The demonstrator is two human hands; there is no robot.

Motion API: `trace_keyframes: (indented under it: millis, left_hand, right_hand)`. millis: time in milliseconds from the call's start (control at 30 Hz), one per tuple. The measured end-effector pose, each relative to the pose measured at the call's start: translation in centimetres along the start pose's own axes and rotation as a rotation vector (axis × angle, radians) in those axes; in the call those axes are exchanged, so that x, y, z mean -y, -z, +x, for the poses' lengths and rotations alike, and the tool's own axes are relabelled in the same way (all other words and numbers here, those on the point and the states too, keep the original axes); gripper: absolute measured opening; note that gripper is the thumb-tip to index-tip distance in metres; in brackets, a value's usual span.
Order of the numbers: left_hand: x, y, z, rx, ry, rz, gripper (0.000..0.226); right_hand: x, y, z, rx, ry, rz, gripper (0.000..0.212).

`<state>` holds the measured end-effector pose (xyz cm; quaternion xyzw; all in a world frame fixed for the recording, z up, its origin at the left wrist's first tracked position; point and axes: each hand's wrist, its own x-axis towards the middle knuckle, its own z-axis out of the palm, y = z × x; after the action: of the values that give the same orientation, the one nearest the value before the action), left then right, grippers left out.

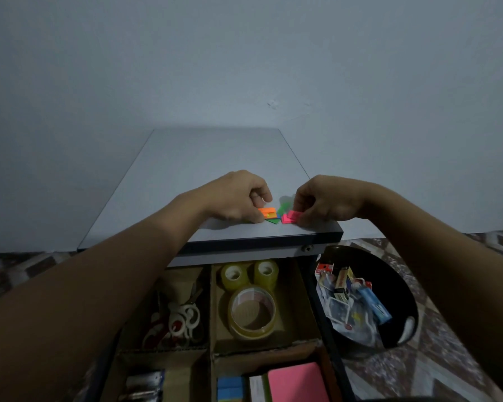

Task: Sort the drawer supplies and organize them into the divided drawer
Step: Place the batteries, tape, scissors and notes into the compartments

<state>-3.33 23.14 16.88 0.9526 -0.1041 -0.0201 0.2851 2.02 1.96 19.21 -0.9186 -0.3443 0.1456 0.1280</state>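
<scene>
Grey cabinet top (209,158) against a pale wall. The left hand (235,195), its fingers curled, pinches an orange flag pad (267,211). The right hand (323,198) pinches a pink flag pad (291,216). Both pads lie near the front edge, their long sides running left to right, with green flags (273,221) between them. Below is the open divided drawer (211,309) with tape rolls (251,311) and scissors (183,317), and a black bin (398,288) stands to its right.

Plain grey wall (244,53) behind the worktop (209,158); patterned floor tiles (447,358) either side; a small lock (307,248) just under the worktop's front edge.
</scene>
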Motion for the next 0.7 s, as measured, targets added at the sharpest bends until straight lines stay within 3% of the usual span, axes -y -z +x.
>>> trace_keyframes:
  millis: [267,367,700]
  left_hand:
    - [-0.9,1.0,1.0,0.092,0.167,0.016,0.016]
    - [-0.8,1.0,1.1,0.082,0.193,0.023,0.017]
    - [0.4,2.2,0.3,0.094,0.273,-0.088,0.016]
  right_hand:
    - [0.5,0.1,-0.2,0.014,-0.02,-0.005,0.015]
    - [0.8,0.2,-0.1,0.055,-0.035,-0.016,0.007]
    - [0.9,0.7,0.2,0.03,-0.048,0.024,0.015]
